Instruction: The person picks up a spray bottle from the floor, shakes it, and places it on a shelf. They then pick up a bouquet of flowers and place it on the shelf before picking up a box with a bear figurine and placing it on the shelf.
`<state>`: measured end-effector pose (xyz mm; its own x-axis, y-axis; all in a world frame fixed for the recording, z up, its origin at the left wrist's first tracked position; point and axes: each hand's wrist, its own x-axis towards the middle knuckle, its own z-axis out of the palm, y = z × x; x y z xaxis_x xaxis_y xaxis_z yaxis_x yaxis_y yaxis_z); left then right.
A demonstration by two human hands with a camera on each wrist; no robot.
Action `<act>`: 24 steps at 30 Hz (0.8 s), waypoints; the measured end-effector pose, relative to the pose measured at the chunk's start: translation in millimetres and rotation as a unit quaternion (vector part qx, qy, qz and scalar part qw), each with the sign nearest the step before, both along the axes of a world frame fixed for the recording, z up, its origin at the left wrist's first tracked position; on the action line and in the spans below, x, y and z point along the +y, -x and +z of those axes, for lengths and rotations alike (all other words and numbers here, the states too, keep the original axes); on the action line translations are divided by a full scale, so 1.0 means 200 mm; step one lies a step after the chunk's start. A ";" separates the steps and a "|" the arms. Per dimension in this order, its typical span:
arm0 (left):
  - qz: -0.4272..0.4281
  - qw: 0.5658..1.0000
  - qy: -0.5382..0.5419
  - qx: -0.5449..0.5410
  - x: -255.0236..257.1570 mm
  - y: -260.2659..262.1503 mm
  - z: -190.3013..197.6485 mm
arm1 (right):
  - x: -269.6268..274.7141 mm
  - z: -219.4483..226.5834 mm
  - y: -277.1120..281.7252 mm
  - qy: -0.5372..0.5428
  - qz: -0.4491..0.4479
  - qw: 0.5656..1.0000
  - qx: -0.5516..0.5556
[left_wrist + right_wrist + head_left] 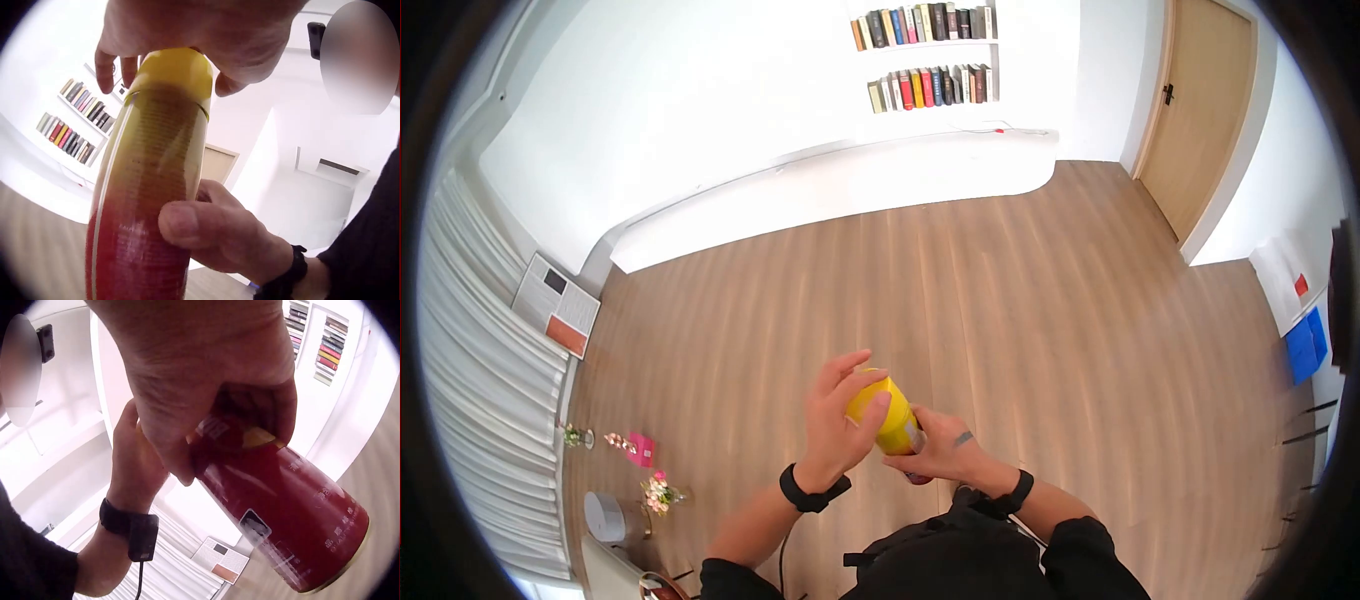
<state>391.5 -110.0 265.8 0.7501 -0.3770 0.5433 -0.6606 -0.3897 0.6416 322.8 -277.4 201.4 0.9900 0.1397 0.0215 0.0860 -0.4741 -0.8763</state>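
A spray can with a red lower body and a yellow cap is held tilted in front of the person's body. The right hand grips the can's body, its thumb lying along the side. Over the capped end, the left hand has its thumb and fingers curved about the cap, one finger raised off it. In the right wrist view the can's red base, with white printing and a metal rim, points down and away from the right palm. Part of the body is hidden by the right hand.
Wood flooring stretches ahead to a long white ledge below shelves of books. At left are vases of flowers, a pink box and a round grey-white appliance. A blue box stands at right.
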 end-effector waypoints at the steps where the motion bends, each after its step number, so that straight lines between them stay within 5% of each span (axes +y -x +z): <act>1: -0.011 1.000 -0.011 0.006 -0.07 -0.02 0.01 | -0.07 0.02 -0.05 0.002 0.002 1.000 0.012; 11: -0.107 0.977 -0.011 0.183 -0.41 -0.34 -0.03 | -0.56 -0.02 -0.39 0.039 0.000 0.997 -0.073; 21: -0.153 0.975 -0.083 0.141 -0.46 -0.72 -0.07 | -0.64 -0.04 -0.69 0.072 -0.002 0.997 -0.018; 24: -0.190 0.969 -0.106 0.117 -0.49 -0.96 -0.09 | -0.65 -0.12 -0.90 0.093 0.009 0.992 -0.088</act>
